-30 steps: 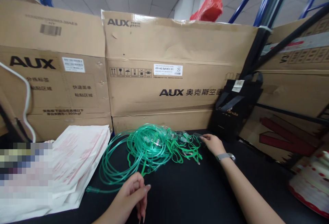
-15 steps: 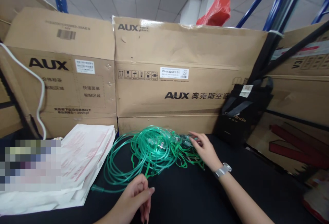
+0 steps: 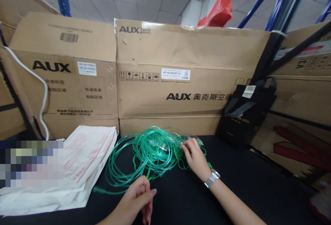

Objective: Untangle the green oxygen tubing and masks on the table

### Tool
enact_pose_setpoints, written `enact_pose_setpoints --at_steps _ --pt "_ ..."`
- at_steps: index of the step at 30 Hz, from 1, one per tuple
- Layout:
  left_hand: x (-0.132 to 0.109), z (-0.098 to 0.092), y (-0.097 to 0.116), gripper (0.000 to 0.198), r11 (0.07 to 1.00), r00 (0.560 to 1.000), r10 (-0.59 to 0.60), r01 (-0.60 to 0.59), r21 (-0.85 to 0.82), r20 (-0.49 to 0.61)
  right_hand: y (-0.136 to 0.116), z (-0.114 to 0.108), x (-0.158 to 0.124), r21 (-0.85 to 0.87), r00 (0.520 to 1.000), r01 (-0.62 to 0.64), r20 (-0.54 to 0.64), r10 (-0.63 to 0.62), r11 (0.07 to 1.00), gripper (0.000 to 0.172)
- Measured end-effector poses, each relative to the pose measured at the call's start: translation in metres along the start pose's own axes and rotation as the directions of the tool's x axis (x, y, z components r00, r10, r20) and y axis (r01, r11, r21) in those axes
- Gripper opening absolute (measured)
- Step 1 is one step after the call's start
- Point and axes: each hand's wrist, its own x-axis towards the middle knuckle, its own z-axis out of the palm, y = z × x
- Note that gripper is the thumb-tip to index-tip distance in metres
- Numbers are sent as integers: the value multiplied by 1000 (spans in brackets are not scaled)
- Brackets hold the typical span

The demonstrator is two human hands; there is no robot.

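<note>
A heap of coiled green oxygen tubing (image 3: pixel 144 156) lies on the black tabletop, with clear oxygen masks (image 3: pixel 169 140) and green elastic straps (image 3: pixel 180 156) tangled at its right side. My right hand (image 3: pixel 195 154), with a silver band at the wrist, is at the right of the heap. Its thumb and forefinger pinch at the clear edge of a mask; the other fingers hide part of it. In front of the coils, my left hand (image 3: pixel 141 195) hovers with loosely curled fingers and nothing visible in them. A tube connector (image 3: pixel 99 190) sticks out left of it.
White printed bags (image 3: pixel 88 156) are stacked on the left, partly under a blurred patch. Large cardboard boxes (image 3: pixel 170 97) form a wall behind. A black carrier bag (image 3: pixel 236 121) stands at the back right beside a rack post (image 3: pixel 269 49).
My right hand has moved left and slightly toward me, from the far right of the masks to pinching beside the coils. My left hand and the tubing look nearly unchanged.
</note>
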Motion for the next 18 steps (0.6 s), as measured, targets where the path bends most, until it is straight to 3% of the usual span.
enact_pose_setpoints --at_steps 4,7,12,16,18 --pt "1 -1 -1 31 1000 1000 8 -8 -12 8 9 -10 4 24 986 -97 -137 99 995 24" --pt "1 -1 -1 30 1000 1000 8 -8 -8 12 16 -15 6 53 975 -158 -152 164 986 29" --pt "0 -1 0 30 1000 1000 -1 1 -6 14 9 -8 4 98 987 -157 -1 158 983 35" --pt "0 -1 0 29 1000 1000 2 -2 -7 14 -1 -4 1 128 986 -102 146 83 986 29" --pt "0 -1 0 29 1000 1000 0 0 -1 11 -3 -6 1 156 984 -95 162 70 983 28"
